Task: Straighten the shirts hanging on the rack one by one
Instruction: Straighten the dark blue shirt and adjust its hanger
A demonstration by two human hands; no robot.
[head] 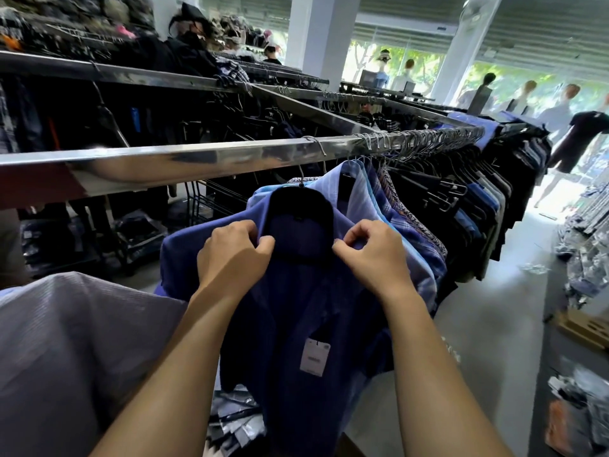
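A dark blue shirt [296,308] hangs on a black hanger [300,206] from the shiny metal rack rail [204,156], facing me. A white price tag [313,357] dangles on its front. My left hand [232,253] pinches the left side of the collar. My right hand [370,252] pinches the right side of the collar. Behind it hang a light blue shirt [349,189] and several more shirts, packed tightly along the rail to the right. A pale lilac shirt [75,341] hangs to my left.
A second rail [108,72] with dark clothes runs behind. Plastic-wrapped garments lie on the floor at right [580,390] and below the rack. A cardboard box [583,328] sits at right. A person in dark clothes [576,140] stands in the far aisle.
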